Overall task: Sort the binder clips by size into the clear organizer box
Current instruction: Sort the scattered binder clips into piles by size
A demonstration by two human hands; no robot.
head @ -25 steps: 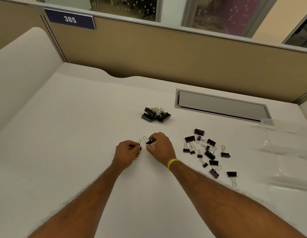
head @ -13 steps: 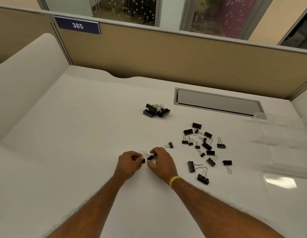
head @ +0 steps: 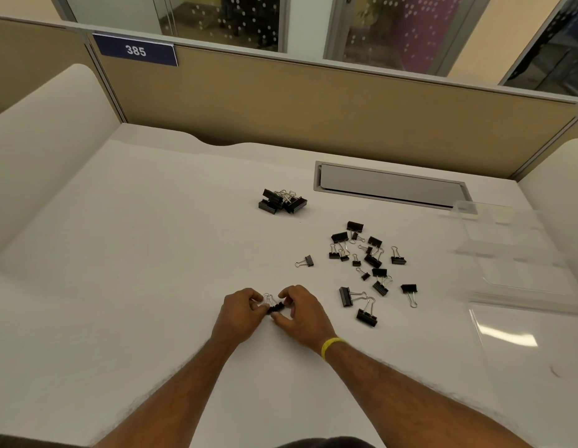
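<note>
1. Left hand (head: 240,313) & right hand (head: 302,313) pinch small binder clips (head: 274,306) between fingertips, prob. two, just above tabletop (head: 135,253).
2. Loose clips (head: 366,266) lie right of hands.
3. Clear organizer box (head: 507,253) sits beyond them.

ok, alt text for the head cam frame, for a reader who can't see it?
Left hand and right hand pinch small binder clips together over a white desk. Loose black clips lie scattered to the right, a tight pile farther back, and the clear organizer box at the right edge.
</note>
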